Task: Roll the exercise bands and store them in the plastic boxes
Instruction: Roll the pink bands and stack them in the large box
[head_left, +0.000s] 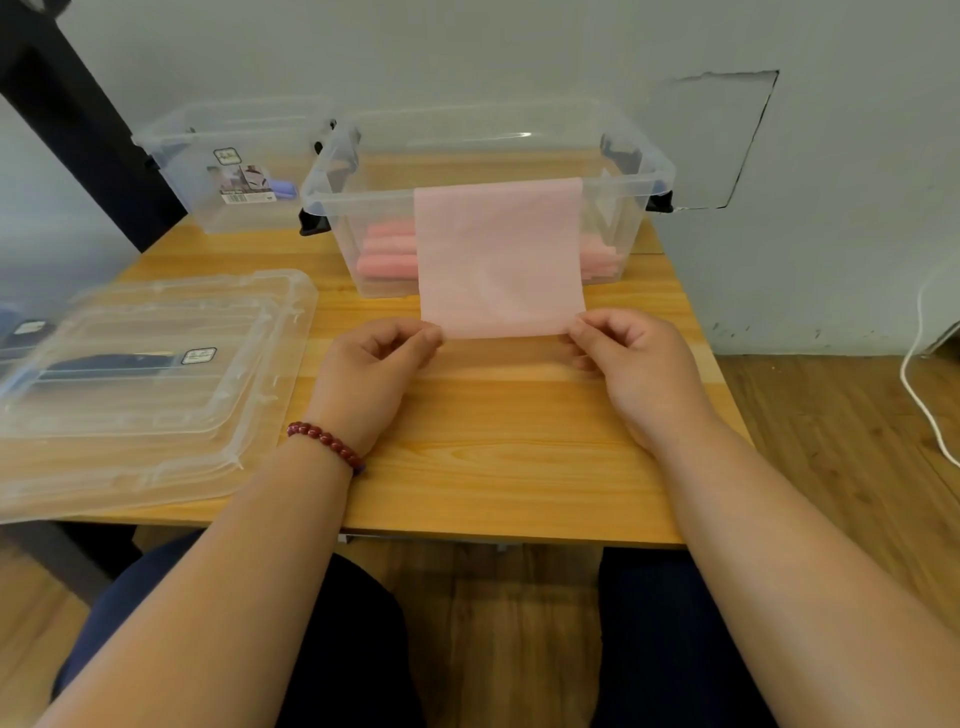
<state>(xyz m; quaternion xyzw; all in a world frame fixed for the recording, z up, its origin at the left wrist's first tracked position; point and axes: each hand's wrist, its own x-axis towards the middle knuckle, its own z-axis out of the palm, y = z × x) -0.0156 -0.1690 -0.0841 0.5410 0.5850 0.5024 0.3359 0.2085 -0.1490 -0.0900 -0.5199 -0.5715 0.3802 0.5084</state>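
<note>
the pink band (498, 254) runs lengthwise away from both hands, draped over the box (644, 171) rim; left hand (376, 358) and right hand (631, 358) each pinch a near corner.

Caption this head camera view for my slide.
Left hand and right hand pinch a pink band draped over the clear box of pink rolls.

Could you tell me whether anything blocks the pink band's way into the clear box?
Nothing visible does. The clear box is open, and the pink band, pinched by the left hand and right hand, already hangs over its front rim. Rolled bands lie low inside.
</note>
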